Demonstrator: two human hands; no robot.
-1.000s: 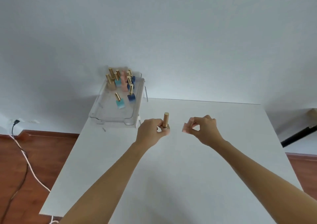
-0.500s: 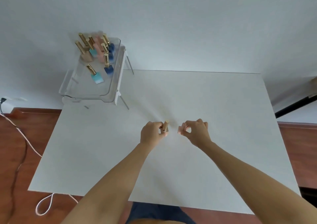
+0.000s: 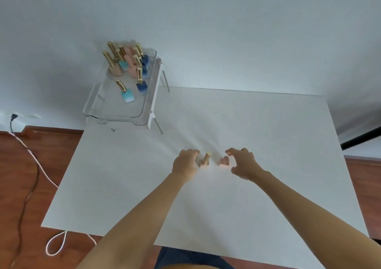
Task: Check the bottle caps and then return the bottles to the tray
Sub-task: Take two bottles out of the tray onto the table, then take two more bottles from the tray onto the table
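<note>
Soft, even daylight fills the room; the white table [image 3: 206, 186] is brightest, near glaring, around the two small bottles. Shadows are faint, a grey wash on the wall [image 3: 61, 42] behind the clear tray [image 3: 115, 116]. The wide lens bends the table's edges, and fingers [image 3: 233, 151] look slightly smeared

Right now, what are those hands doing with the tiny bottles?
A person is checking small nail polish bottles. Two stand on the white table between open hands: a gold-capped bottle beside the left hand, and a pink bottle by the right hand. Neither is gripped. The rest wait in the clear tray at the table's far left corner.
</note>
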